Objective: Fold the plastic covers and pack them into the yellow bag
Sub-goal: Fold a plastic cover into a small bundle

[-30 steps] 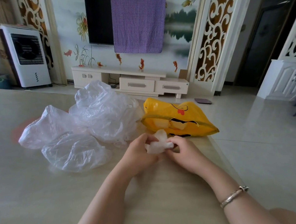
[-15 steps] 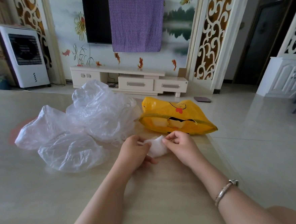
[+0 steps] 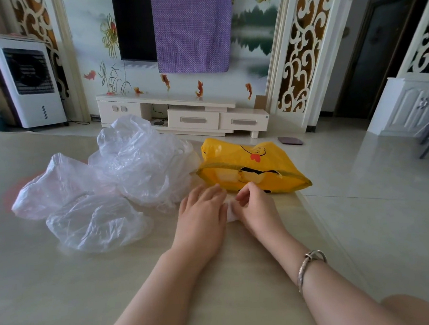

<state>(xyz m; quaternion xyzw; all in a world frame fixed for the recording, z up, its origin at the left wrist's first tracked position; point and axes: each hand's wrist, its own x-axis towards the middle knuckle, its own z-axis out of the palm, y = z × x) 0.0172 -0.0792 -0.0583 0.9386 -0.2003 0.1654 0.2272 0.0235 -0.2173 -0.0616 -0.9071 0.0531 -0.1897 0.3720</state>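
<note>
— Where are my hands right now?

— Both are low on the worktop (image 3: 64, 287), side by side. My left hand (image 3: 201, 214) lies flat with straight fingers pressing down on a small folded plastic cover (image 3: 231, 213); only a white sliver of it shows between the hands. My right hand (image 3: 256, 207) has its fingers curled, pinching that cover's right edge.

— And the yellow bag?

— The yellow bag (image 3: 249, 170) lies on its side just past my right hand, at about one o'clock from it. Its long axis runs from ten o'clock to four o'clock, the green-trimmed opening facing me.

— The rest of the covers?

— A loose pile of clear plastic covers (image 3: 113, 184) sits at ten o'clock from my left hand, crumpled, its right edge touching the bag's left end. I cannot tell how many there are.
</note>
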